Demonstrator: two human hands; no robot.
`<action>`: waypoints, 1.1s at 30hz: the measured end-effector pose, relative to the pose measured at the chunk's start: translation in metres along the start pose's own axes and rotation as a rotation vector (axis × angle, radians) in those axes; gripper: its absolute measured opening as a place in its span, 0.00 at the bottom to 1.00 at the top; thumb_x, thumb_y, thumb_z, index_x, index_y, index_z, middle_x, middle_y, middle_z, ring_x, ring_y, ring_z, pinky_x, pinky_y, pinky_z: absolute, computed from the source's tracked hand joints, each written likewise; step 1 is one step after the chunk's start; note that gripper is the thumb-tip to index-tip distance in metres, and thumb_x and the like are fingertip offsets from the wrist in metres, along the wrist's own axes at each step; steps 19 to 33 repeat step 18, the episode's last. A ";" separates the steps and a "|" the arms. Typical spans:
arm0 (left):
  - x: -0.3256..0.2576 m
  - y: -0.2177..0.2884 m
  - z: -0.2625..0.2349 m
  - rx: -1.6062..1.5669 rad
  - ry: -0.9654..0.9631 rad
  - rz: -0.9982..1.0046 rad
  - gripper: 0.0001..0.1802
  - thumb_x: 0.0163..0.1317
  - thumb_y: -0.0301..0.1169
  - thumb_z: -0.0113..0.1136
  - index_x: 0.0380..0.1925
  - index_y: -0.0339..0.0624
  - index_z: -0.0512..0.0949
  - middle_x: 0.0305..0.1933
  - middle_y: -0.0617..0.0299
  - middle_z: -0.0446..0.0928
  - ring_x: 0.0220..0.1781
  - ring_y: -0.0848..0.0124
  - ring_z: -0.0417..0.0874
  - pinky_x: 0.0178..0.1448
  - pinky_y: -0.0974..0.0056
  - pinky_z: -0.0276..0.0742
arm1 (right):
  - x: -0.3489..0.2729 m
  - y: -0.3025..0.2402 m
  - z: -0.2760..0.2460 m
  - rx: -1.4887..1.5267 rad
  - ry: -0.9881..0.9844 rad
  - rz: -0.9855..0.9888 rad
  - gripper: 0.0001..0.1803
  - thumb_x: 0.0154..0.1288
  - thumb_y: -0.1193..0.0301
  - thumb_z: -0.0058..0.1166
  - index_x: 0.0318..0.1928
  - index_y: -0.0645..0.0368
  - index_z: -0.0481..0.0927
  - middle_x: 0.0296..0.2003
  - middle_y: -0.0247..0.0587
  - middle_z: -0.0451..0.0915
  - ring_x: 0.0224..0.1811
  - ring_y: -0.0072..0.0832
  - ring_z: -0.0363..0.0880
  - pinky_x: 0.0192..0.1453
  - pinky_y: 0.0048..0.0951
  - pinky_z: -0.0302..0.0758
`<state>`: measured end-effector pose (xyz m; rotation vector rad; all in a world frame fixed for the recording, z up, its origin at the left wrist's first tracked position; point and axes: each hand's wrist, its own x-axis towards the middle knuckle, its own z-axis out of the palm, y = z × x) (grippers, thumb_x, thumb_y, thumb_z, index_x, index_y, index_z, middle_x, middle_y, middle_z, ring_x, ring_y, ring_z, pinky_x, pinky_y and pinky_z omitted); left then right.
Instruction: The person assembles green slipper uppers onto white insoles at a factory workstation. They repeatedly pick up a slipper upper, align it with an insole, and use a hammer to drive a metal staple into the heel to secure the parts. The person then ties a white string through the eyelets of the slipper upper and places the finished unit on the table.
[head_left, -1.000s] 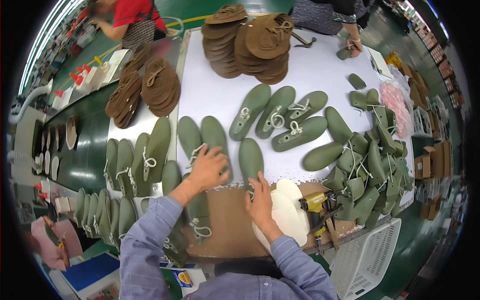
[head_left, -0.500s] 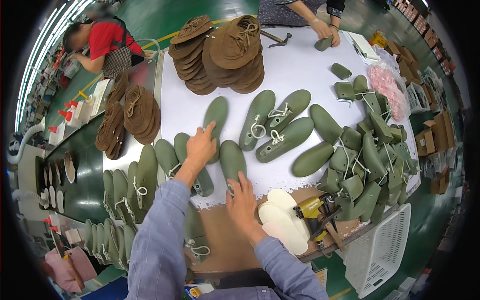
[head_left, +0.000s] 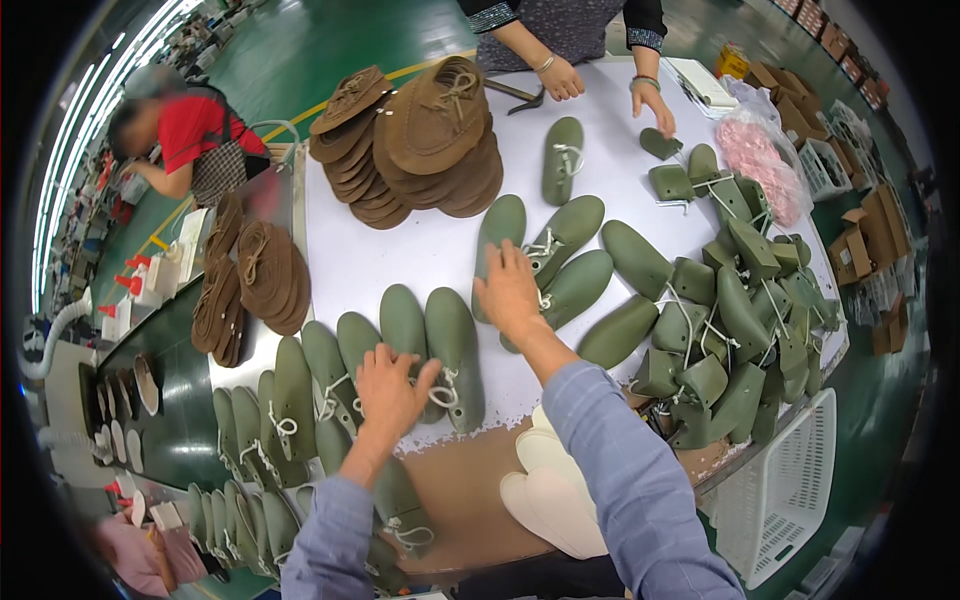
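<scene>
Green shoe lasts with white cord loops stand in a row near the table's front left. My left hand curls its fingers and thumb around the heel end of one last, which hides its cord. A neighbouring last stands just to its right. Farther right, my right hand grips another last, covering its middle. Two lasts lie slanted beside that hand, one behind the other. A lone last lies near the far edge.
Brown shoe uppers are piled at the back left. A hammer lies behind them. A co-worker's hand touches a last across the table. Tangled lasts heap at the right. Cream insoles lie in front, near a white crate.
My left hand has moved down to a last in the front row. My right hand has shifted up and right to another last. The lone last now lies near the far edge.
</scene>
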<state>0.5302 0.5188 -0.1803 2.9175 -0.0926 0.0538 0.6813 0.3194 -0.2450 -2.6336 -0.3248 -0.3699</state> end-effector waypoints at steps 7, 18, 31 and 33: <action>-0.012 0.043 0.051 -0.061 0.113 0.060 0.29 0.54 0.40 0.69 0.57 0.48 0.77 0.70 0.55 0.70 0.77 0.47 0.60 0.78 0.32 0.44 | -0.040 -0.011 -0.015 0.024 -0.111 -0.086 0.23 0.67 0.66 0.57 0.58 0.66 0.77 0.66 0.58 0.67 0.68 0.54 0.67 0.76 0.58 0.56; 0.037 0.096 0.027 -0.318 0.090 0.162 0.30 0.65 0.41 0.65 0.66 0.50 0.72 0.76 0.50 0.63 0.81 0.40 0.54 0.79 0.30 0.45 | -0.147 0.029 -0.053 0.115 0.044 0.211 0.19 0.68 0.66 0.60 0.55 0.63 0.83 0.69 0.54 0.68 0.74 0.63 0.58 0.76 0.54 0.61; 0.037 0.096 0.027 -0.318 0.090 0.162 0.30 0.65 0.41 0.65 0.66 0.50 0.72 0.76 0.50 0.63 0.81 0.40 0.54 0.79 0.30 0.45 | -0.147 0.029 -0.053 0.115 0.044 0.211 0.19 0.68 0.66 0.60 0.55 0.63 0.83 0.69 0.54 0.68 0.74 0.63 0.58 0.76 0.54 0.61; 0.037 0.096 0.027 -0.318 0.090 0.162 0.30 0.65 0.41 0.65 0.66 0.50 0.72 0.76 0.50 0.63 0.81 0.40 0.54 0.79 0.30 0.45 | -0.147 0.029 -0.053 0.115 0.044 0.211 0.19 0.68 0.66 0.60 0.55 0.63 0.83 0.69 0.54 0.68 0.74 0.63 0.58 0.76 0.54 0.61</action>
